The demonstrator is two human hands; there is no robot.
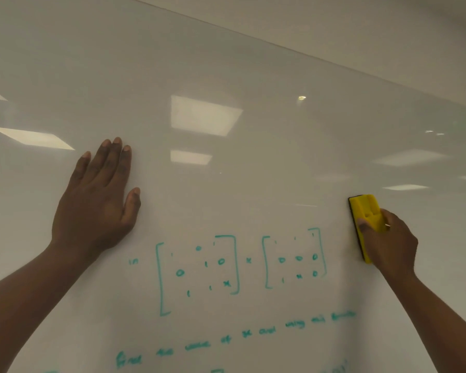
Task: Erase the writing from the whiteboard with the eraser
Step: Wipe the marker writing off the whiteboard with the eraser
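A large glossy whiteboard (226,63) fills the view. Teal writing (240,265) covers its lower middle: two bracketed number grids, with a line of words (253,335) underneath. My right hand (388,240) grips a yellow eraser (365,211) with a black pad, held against the board just right of the second grid. My left hand (97,200) lies flat on the board with straight fingers, up and left of the first grid, off the writing.
The board's top edge (307,51) runs diagonally across the upper right, with plain wall above it. Ceiling-light reflections (205,115) show on the bare upper half of the board. More teal marks peek in at the bottom edge.
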